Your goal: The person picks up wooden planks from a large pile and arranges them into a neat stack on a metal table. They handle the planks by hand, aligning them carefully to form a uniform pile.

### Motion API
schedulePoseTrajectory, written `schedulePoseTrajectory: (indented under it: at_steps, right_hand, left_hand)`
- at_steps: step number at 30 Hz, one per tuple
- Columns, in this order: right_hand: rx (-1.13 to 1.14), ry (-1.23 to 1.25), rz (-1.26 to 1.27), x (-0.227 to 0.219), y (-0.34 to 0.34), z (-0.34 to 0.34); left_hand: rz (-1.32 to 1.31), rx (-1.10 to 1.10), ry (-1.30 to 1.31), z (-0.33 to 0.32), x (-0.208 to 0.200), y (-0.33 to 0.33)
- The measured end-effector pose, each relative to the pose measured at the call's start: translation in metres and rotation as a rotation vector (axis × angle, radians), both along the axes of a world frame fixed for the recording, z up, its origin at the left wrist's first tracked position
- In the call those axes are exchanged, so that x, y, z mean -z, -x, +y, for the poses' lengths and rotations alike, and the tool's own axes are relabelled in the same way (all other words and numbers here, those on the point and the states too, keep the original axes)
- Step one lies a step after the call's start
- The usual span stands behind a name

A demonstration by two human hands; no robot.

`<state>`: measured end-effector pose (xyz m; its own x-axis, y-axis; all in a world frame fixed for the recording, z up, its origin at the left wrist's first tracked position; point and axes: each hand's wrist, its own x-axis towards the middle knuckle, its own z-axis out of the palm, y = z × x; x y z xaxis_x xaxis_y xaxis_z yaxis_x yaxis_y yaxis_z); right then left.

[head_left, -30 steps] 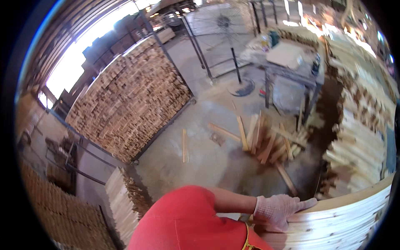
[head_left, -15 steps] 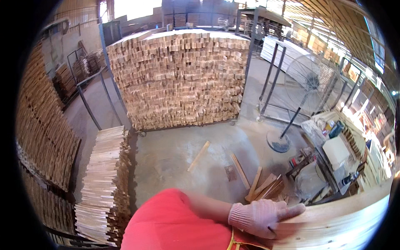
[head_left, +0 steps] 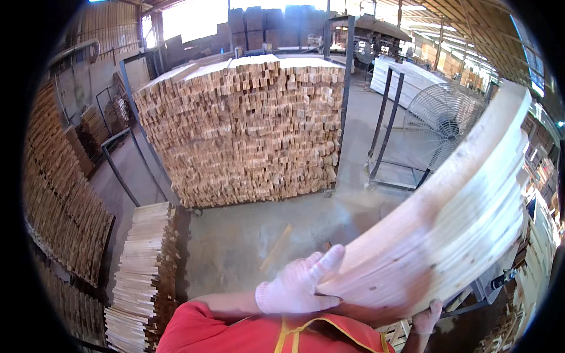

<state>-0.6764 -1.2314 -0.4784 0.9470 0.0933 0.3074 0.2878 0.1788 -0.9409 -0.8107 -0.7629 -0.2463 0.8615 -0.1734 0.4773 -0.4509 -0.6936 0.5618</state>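
A thick bundle of pale wooden boards (head_left: 435, 235) is held up in front of me on the right, slanting from my waist toward the upper right. My left hand (head_left: 297, 283), in a whitish work glove, grips the bundle's near left end, its thumb raised along the outer board. At the lower edge of the boards, my right hand (head_left: 426, 318) holds from below; its fingers are partly hidden by the wood. Both forearms come from a red garment with yellow trim.
A tall stack of wood strips (head_left: 247, 135) stands ahead in a metal frame. To the left is a lower pile of strips (head_left: 138, 265), with another stack (head_left: 59, 194) beyond it. A large fan (head_left: 444, 120) stands at the right, partly behind the boards. A loose strip (head_left: 275, 247) lies on the floor.
The bundle has come up and swung in front of me, now covering the fan's base and the scrap wood. My left hand has moved left with it, and my right hand has come into view.
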Motion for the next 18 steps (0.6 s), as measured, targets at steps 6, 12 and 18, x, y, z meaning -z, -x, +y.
schedulePoseTrajectory:
  at_steps: [6, 12, 18]
  right_hand:
    - [-0.222, -0.383, 0.184, -0.062, -0.133, 0.135]
    - [-0.371, -0.353, 0.186, -0.085, -0.258, 0.264]
    - [-0.325, -0.243, 0.130, -0.143, -0.368, 0.390]
  left_hand:
    - [-0.042, -0.241, -0.006, 0.057, 0.014, -0.054]
    - [-0.096, -0.343, 0.019, 0.163, 0.036, -0.144]
    - [-0.162, -0.303, 0.121, 0.291, 0.009, -0.258]
